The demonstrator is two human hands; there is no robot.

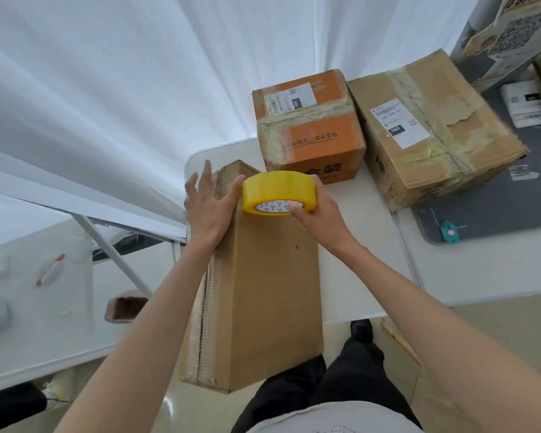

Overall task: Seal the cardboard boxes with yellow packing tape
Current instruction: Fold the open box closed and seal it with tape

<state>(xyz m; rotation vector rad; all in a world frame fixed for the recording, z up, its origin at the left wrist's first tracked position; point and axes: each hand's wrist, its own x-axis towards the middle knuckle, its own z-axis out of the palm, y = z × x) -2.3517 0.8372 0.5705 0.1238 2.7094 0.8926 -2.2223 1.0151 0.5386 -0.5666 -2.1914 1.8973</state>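
Note:
A long plain cardboard box [269,292] lies on the white table [381,220], its near end hanging over the front edge. My right hand [317,214] grips a roll of yellow packing tape [278,192] and holds it at the box's far end. My left hand [206,207] lies flat on the box's far left corner with straight fingers, its thumb against the roll. An orange box [310,129] and a larger brown box [434,132], both with shipping labels and old tape, stand at the back of the table.
A grey mat [497,207] at the right carries a small teal cutter [449,232]. White curtain hangs behind. A second white table [44,307] with a metal leg stands left. My dark trousers and shoe show below the table edge.

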